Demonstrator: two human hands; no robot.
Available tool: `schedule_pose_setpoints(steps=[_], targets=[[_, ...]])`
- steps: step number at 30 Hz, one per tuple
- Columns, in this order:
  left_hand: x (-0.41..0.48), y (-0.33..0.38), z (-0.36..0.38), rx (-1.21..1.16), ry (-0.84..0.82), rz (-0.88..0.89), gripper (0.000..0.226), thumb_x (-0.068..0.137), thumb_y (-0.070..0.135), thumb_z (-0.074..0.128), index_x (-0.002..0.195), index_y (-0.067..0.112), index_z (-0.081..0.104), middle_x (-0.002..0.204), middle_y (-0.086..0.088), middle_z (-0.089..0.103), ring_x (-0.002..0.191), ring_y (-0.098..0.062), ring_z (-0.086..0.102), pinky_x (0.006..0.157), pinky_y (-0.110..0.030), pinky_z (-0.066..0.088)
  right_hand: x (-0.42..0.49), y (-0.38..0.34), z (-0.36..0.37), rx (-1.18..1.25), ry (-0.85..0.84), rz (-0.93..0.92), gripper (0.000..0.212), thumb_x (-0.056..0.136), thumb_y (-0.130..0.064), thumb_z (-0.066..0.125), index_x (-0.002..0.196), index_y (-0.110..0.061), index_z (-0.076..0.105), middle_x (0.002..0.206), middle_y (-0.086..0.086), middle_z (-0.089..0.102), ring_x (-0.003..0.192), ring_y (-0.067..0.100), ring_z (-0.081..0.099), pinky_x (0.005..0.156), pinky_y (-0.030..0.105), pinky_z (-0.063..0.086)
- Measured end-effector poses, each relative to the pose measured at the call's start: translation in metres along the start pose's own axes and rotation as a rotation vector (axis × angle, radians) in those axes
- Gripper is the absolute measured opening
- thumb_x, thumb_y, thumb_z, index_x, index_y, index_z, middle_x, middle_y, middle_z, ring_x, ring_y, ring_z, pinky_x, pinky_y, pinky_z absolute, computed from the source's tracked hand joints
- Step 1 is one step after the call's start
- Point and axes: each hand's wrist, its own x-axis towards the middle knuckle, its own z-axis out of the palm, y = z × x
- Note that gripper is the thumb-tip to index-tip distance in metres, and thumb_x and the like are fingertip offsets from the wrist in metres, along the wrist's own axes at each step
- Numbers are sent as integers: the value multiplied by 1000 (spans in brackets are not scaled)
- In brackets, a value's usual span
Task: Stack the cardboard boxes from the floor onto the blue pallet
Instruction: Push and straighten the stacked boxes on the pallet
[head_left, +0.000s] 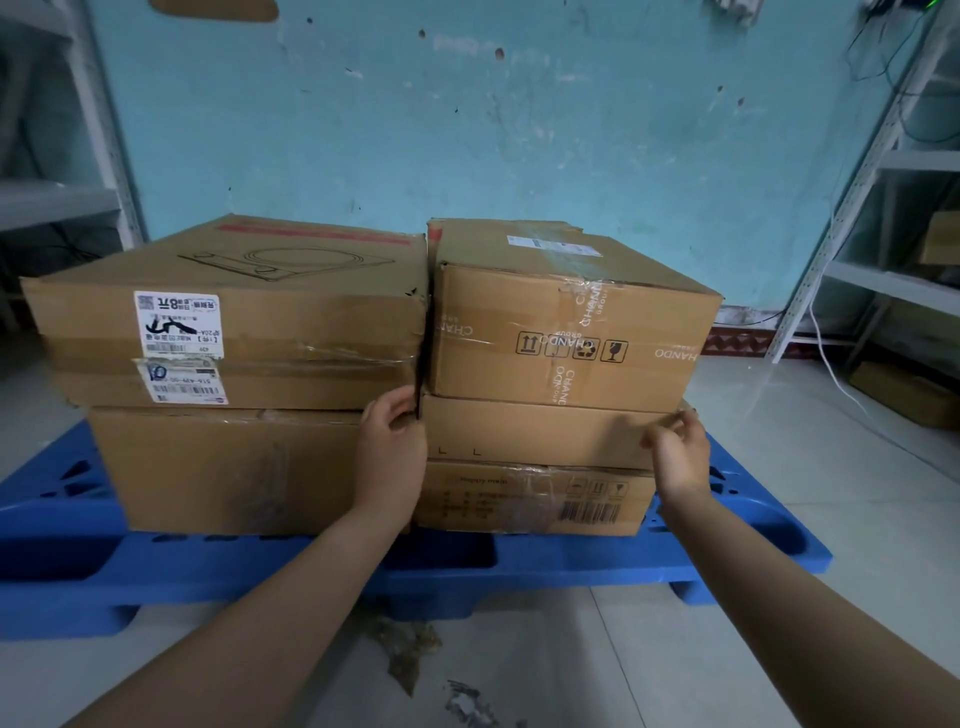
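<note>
1. Resting on a pale tiled floor, the blue pallet stands before a scuffed turquoise wall.
2. Grey metal shelving rises at the right, more shelving at the left; a white cable trails down by the right shelves.
3. Five cardboard boxes sit on the pallet in two stacks: at left a labelled box on a plain box; at right a taped box on a thin middle box on a barcoded bottom box.
4. The left hand curls its fingers into the gap between the stacks, at the thin middle box's left end.
5. The right hand pinches that box's right corner, fingers narrow.
6. Torn scraps litter the floor before the pallet.
</note>
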Motion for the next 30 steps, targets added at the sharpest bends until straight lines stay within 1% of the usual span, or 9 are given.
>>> schedule_pose_setpoints(steps=[5,9,11,14,18,21,24,27,30], targets=[[12,1,-38,-41,122,-79,48,94,9,46,140,26,46,142,4,49,105,1,51,76,-15,37,10,-14,4,29,69,-78,77,84,-12,57,152,-24,22,151,5,38,134,30,40,111,47,32],[14,1,-52,-39,48,-79,51,94,10,46,142,30,44,145,6,46,94,10,50,73,-12,37,12,-16,6,9,-22,-90,66,86,-9,55,146,-20,31,139,5,48,129,31,45,104,42,38],[13,1,-52,-54,41,-73,49,95,9,46,140,29,46,143,8,47,86,15,54,69,-9,42,2,-15,14,10,144,-59,73,85,-18,57,151,-21,25,152,5,37,135,32,40,112,49,32],[8,-2,-42,-38,-25,-73,45,95,9,45,136,29,50,140,6,49,109,5,51,86,-17,41,-28,-9,38,-98,315,-108,60,81,-29,54,138,-17,41,145,9,33,126,35,42,102,46,37],[3,2,-32,-45,-90,-61,38,96,13,44,130,28,55,122,15,57,102,8,51,78,-11,37,-59,2,78,-116,45,17,28,84,-20,61,111,-18,55,133,6,35,117,30,44,99,48,42],[3,2,-31,-24,-96,-37,34,98,22,42,128,30,57,113,24,56,106,7,49,78,-12,36,-73,-2,101,20,-126,27,7,89,-21,58,94,-19,62,124,10,51,110,28,52,102,46,41],[2,-1,-33,-4,-88,-43,32,98,28,40,123,32,60,118,17,58,114,-2,50,89,-20,40,-87,-5,115,66,-235,-23,14,94,-25,53,88,-26,65,99,-3,66,102,22,58,90,39,44],[4,-6,-35,30,-46,-52,33,99,31,39,123,29,61,126,9,59,119,-7,51,104,-34,40,-94,-2,122,31,-285,-113,16,95,-31,52,89,-31,67,93,-8,67,96,16,60,86,37,44],[4,-12,-35,38,-20,-51,32,99,30,39,121,27,62,124,11,61,119,-5,53,105,-34,41,-100,8,128,77,-265,-195,13,95,-20,53,93,-26,64,90,-8,65,90,12,58,77,24,44]])
